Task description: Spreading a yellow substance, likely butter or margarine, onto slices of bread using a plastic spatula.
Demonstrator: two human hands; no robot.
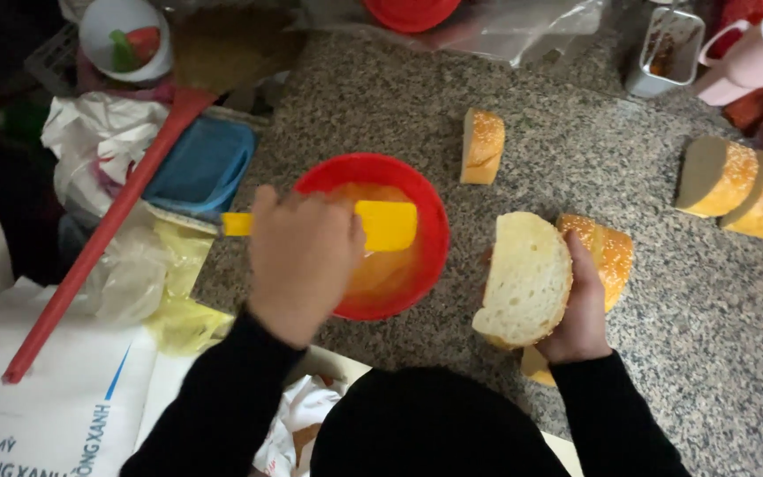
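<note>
My left hand (300, 261) grips a yellow spatula (385, 224) by its handle, the flat blade held over a red bowl (434, 231) that holds an orange-yellow spread. My right hand (581, 311) holds a split bread roll (527, 278) open, its white cut face turned up, the sesame crust behind it. Both sleeves are black. The bowl sits on a speckled granite counter (576, 159) between my two hands.
One bread piece (483, 146) lies behind the bowl, two more loaf pieces (748, 187) at the right. A pink cup (757, 55) and metal tin (664, 49) stand far right. Left: a red broom handle (103, 231), blue container (200, 166), plastic bags, a white sack (50, 397).
</note>
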